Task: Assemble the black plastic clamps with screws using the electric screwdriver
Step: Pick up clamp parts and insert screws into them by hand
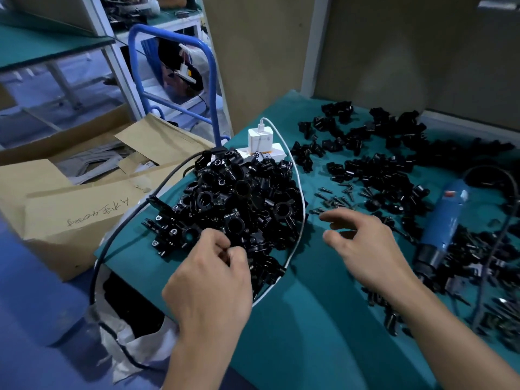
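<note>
Green counter (309, 319): our left hand (208, 280) curls at the clamps (242, 198), grip we cannot tell; right hand (365, 246) hovers released near screws (334, 201).

the widest free stretch is the bare teal table cloth (315, 327) in the near middle, narrowing to a lane between the big heap of black plastic clamps (242, 204) on the left (edged by a looping white charging cable (301, 192)) and the scattered small dark metal screws (336, 199). rightward the blue electric screwdriver (447, 220) lies among loose clamps, and a white power strip (277, 153) closes the lane's far end.
</note>
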`<state>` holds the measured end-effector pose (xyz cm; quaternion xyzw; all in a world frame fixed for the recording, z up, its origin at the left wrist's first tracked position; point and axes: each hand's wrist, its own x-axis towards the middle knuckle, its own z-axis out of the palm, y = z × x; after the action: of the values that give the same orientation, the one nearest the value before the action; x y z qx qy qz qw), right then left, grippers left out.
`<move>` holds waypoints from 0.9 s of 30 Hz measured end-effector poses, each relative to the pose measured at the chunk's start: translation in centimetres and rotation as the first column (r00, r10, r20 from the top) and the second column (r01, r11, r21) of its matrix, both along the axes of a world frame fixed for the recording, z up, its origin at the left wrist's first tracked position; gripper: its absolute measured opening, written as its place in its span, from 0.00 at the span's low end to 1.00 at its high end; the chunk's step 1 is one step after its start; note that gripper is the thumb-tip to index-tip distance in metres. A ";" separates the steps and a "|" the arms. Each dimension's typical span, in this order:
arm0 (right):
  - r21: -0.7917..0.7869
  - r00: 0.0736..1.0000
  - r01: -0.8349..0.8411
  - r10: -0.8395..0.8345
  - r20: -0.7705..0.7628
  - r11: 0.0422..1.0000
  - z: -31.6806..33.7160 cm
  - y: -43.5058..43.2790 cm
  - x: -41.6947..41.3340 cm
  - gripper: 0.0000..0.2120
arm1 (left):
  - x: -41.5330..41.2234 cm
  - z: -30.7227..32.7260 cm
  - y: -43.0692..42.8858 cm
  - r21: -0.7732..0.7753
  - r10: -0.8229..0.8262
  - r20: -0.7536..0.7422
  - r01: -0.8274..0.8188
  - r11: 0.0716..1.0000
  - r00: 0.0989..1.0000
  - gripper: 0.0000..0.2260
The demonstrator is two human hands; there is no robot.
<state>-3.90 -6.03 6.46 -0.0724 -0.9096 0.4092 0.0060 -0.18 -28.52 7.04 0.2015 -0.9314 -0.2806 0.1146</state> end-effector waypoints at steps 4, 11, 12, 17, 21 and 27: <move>-0.010 1.000 0.014 -0.014 0.026 1.000 -0.1 0.7 0.9 0.09 | 0.1 -0.6 0.5 -0.055 -0.087 0.086 0.092 0.994 0.992 0.09; -0.012 0.999 0.049 -0.048 0.017 0.999 0.0 0.9 2.2 0.11 | 0.5 -0.1 2.2 0.284 0.055 -0.327 0.042 0.958 0.943 0.08; 0.006 0.998 0.060 -0.060 0.013 0.998 0.2 1.1 2.0 0.10 | 0.2 0.2 3.1 0.326 0.033 -0.342 0.086 0.941 0.939 0.08; 0.188 0.994 0.101 -0.094 -0.047 0.977 1.5 3.6 -0.4 0.16 | -2.9 1.1 10.5 0.357 -0.212 -0.403 0.366 0.859 0.890 0.12; 0.524 0.996 0.072 -0.090 0.008 0.849 1.8 7.8 -4.1 0.25 | -7.6 0.2 17.0 0.348 -0.471 -0.273 0.543 0.764 0.839 0.19; 0.625 0.979 0.141 -0.201 0.025 0.768 2.9 15.7 -10.0 0.35 | -15.0 -1.2 24.3 0.365 -0.634 -0.169 0.645 0.671 0.755 0.30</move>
<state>-13.94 9.65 9.41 -0.1673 -0.9822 0.0817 0.0256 -15.16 -4.19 5.84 -0.1221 -0.8628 -0.4901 -0.0217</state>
